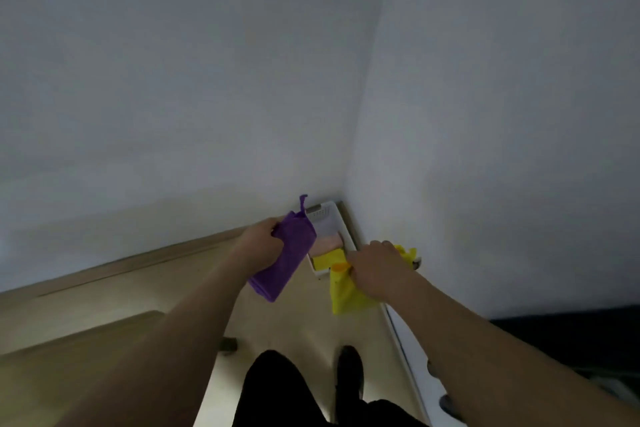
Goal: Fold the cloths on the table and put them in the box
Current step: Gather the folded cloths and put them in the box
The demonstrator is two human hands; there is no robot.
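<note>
Two hands reaching forward and down toward the room corner, each gripping a cloth. Left hand (260, 242) curling fingers and thumb round the upper end of a folded purple cloth (282, 258); thumb side showing nearest the camera, fingertips hidden behind the fabric. Purple cloth hanging as a long folded strip from those fingers, slanting down and toward the body below the palm, a thin loop sticking up just beyond the fingertips. Right hand (375, 270) seen from the back, fingers bending downward over a yellow cloth (344, 293) and clutching it; fingertips themselves out of sight, so exact closing not readable. Yellow cloth bunching under the palm, one part trailing below the wrist side, another part poking out past the knuckles on the far right, a small orange patch lying just left of the thumb side. White box (334, 218) sitting on the floor in the corner, between the two sets of fingers and slightly beyond them, long side running along the right wall (502, 114). Holding already, inside the box, a pale pink folded cloth (329, 240) toward the far end and another yellow folded piece (328, 259) just left of the right fingers. Purple cloth overlapping the box's left edge in the view; touching or not, cannot tell. Pale wood floor (304, 322) lying below both wrists, dark shoes (349, 371) standing nearer the body.
</note>
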